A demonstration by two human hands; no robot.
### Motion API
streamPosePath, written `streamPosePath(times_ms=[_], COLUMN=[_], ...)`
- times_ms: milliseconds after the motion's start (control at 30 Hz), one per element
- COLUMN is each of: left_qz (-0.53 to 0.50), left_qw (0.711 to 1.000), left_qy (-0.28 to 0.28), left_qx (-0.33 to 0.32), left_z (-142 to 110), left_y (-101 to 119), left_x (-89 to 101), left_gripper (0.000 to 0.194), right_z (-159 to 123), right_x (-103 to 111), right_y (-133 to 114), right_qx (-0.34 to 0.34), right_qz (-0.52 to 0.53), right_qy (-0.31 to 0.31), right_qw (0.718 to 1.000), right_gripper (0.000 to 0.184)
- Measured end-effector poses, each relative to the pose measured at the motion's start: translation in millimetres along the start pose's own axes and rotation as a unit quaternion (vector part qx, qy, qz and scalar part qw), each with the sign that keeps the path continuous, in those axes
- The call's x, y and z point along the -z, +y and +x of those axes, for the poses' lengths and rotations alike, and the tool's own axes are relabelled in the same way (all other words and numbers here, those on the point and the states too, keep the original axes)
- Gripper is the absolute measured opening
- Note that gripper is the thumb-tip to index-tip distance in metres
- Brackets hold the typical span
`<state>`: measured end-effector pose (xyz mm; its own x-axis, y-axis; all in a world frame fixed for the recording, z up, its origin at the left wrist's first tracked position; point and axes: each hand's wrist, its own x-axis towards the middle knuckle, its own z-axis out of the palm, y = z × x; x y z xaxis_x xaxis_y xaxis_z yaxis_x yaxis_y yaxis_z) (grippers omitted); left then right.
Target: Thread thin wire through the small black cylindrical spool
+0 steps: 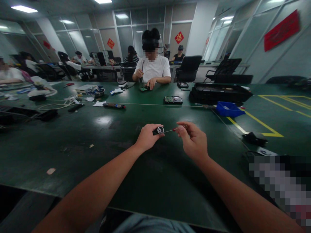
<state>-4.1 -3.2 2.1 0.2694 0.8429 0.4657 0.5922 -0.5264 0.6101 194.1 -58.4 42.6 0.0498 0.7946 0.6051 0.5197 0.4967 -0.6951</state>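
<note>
My left hand (148, 136) is closed around a small black cylinder (159, 130). Its round, silvery end faces me and shows dark spots inside. My right hand (194, 140) pinches the handle of a thin screwdriver (174, 129), red near the shaft. The metal shaft points left, and its tip is close to the cylinder's round end; whether they touch I cannot tell. Both hands are raised a little over the dark green table (126, 168). Most of the cylinder's body is hidden by my left fingers.
Across the table a person (155, 69) works on a green circuit board (145, 88). A hard drive (173, 100) lies ahead, a dark pen-like tool (114, 105) to the left. On the right are a black tray (220, 94), a blue bin (229, 109) and a black object (255, 138).
</note>
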Motion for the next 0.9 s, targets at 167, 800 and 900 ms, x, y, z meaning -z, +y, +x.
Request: streamPosePath(times_ms=[167,800,900], left_qz=[-0.004,-0.009,-0.007], left_qw=[1.0,1.0,1.0], left_qy=[-0.001,0.006,0.004], left_qx=[-0.007,-0.008,-0.016], left_z=[-0.3,-0.2,-0.6], left_y=[0.5,0.0,-1.1], left_x=[0.0,-1.3,-1.3], left_gripper=[0.037,0.038,0.038], right_z=[0.0,3.1,3.7], right_x=[-0.7,-1.7,-0.6], right_y=[2.9,3.6,0.7], right_qx=[0.006,0.041,0.053], right_qz=[-0.012,-0.077,-0.12], right_qy=[0.014,0.007,0.004], right_qw=[1.0,0.996,0.991], right_gripper=[0.026,0.021,0.024])
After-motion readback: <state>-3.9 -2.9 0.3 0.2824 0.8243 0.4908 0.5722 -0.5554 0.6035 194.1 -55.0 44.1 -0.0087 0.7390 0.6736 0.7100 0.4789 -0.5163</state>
